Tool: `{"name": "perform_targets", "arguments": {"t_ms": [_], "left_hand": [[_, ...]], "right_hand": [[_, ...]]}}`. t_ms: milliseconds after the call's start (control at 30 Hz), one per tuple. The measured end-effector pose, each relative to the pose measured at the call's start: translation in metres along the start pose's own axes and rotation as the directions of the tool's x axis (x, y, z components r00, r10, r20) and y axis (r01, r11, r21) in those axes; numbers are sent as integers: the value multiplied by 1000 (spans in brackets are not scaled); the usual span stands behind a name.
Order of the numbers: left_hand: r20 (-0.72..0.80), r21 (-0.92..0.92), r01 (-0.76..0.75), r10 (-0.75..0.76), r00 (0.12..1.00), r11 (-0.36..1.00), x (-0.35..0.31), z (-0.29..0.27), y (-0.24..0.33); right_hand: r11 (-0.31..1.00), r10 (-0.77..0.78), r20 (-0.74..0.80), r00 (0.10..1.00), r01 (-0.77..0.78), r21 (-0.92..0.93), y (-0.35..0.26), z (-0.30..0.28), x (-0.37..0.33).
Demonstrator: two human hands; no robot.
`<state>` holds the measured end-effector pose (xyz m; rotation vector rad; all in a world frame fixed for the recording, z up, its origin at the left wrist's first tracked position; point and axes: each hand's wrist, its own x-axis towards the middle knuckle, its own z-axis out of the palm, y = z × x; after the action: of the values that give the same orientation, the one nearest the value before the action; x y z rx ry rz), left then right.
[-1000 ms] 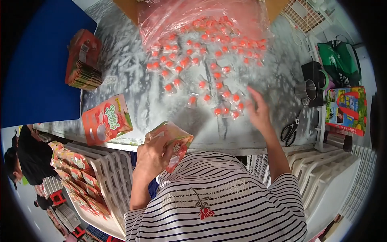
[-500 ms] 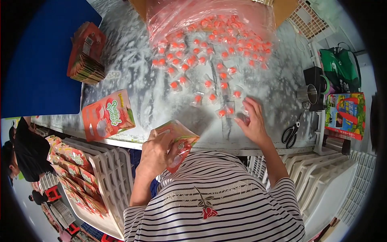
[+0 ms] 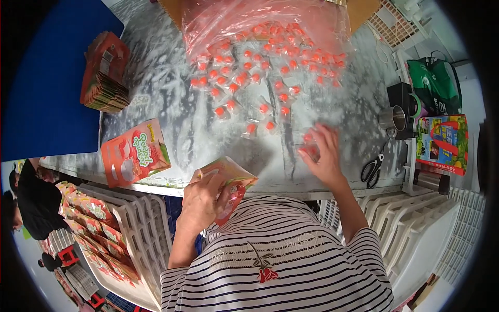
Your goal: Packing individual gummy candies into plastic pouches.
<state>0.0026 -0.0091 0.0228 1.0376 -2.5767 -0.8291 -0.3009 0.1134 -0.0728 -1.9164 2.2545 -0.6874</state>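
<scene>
My left hand (image 3: 202,195) is closed on a red and green candy pouch (image 3: 234,182), held upright at the table's front edge. The pouch's top seems spread apart, but its inside does not show. Over the table, my right hand (image 3: 325,156) is curled around several clear-wrapped red candies (image 3: 309,138), its fingertips slightly blurred. More wrapped candies (image 3: 250,128) lie scattered in front of my hands, thickening toward a pile at the far side. A flat printed pouch (image 3: 136,153) rests on the table left of my left hand.
A cardboard box with pink plastic lining (image 3: 218,26) stands behind the pile. Stacked pouches (image 3: 106,78) lie beside a blue board (image 3: 52,78). Scissors (image 3: 372,171) and a metal cup (image 3: 392,118) are at right. A white tray (image 3: 138,234) holds filled-looking pouches at lower left.
My right hand has gathered the few candies nearest it off the tabletop, and they are now in its fingers. My left hand keeps the pouch in nearly the same place.
</scene>
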Motion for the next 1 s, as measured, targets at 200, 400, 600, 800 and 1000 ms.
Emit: {"name": "perform_targets", "arguments": {"t_ms": [200,400,600,800,1000], "left_hand": [[22,3,-52,52,998,999,9,0,2],[74,11,-64,63,995,998,6,1,1],[40,-37,-71,72,997,997,11,-7,8],[68,-107,-133,141,988,985,27,7,10],[159,-131,-116,136,978,985,26,14,13]], "right_hand": [[989,146,-40,988,-145,35,0,-1,-7],[999,-3,-74,997,0,-36,-12,28,16],[986,-162,-189,969,164,-4,-2,32,3],[312,509,242,826,-440,842,-41,5,32],[44,103,200,974,-205,978,-140,-12,68]]}}
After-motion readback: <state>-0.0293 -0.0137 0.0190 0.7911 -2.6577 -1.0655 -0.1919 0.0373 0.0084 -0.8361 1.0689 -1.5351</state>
